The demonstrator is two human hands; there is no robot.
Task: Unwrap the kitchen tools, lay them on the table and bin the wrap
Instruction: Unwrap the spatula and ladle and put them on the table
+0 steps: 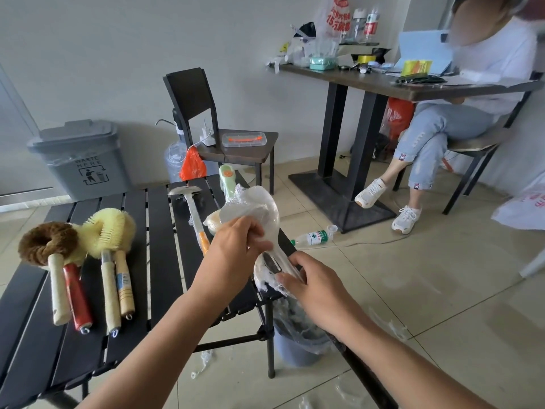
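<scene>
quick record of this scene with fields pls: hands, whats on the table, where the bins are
left hand: grips the wrapped tool near its broad end
right hand: fingers pinch the wrap stretched off its lower end
held where: over the right edge of the table
on table: brown brush, yellow brush, red-handled tool, orange-handled tool
bins: small lined bin on the floor below the hands; grey waste bin by the wall
stray: scraps of plastic on the floor
</scene>
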